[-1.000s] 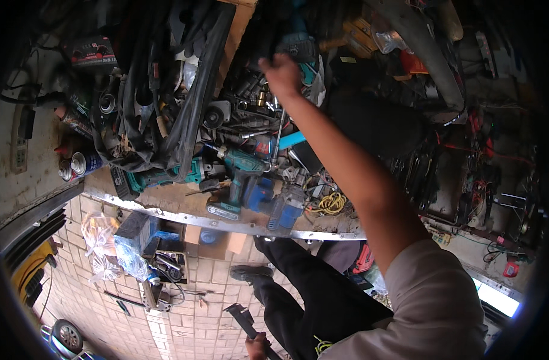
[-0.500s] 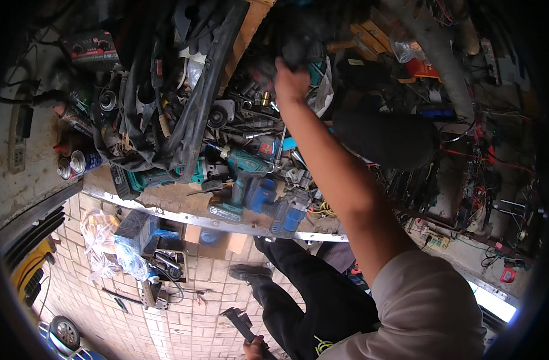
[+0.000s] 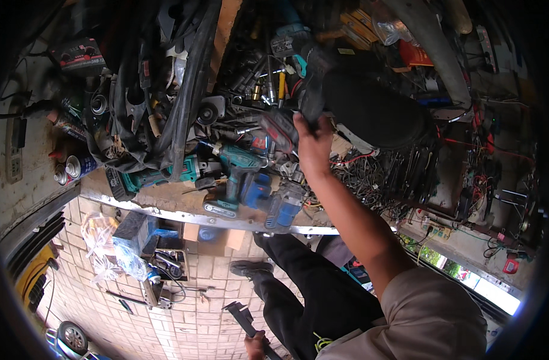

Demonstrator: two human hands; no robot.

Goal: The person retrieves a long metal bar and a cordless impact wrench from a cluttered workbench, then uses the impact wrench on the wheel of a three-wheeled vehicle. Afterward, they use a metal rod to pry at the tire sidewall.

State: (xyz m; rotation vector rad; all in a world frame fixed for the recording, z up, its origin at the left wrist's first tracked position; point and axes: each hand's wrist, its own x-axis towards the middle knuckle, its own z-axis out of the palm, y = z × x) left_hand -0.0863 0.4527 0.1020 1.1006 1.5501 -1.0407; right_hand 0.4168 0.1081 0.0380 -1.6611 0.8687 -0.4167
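Note:
My right hand (image 3: 315, 144) reaches over the cluttered workbench, its fingers wrapped around a dark cordless power tool (image 3: 312, 99). A red-and-black block (image 3: 279, 130), blurred by motion, sits at the tool's near end. The tool's exact kind cannot be made out. Just to its right lies a large black rounded pad (image 3: 376, 111). Low in view, over the floor, my left hand (image 3: 256, 346) is closed around a dark caliper-like tool (image 3: 241, 317) with a stepped jaw at its upper end.
A teal cordless drill (image 3: 234, 174), a blue-grey power tool (image 3: 285, 207) and a teal grinder (image 3: 160, 173) lie along the bench's front edge (image 3: 196, 223). Thick black cables (image 3: 187, 96) hang at left. Sockets and loose wires crowd the middle. Boxes and bags (image 3: 133, 243) stand on the tiled floor.
My right hand has come back from the far part of the bench, bringing the power tool nearer. My left hand still holds the caliper-like tool, almost unmoved. The view has shifted slightly.

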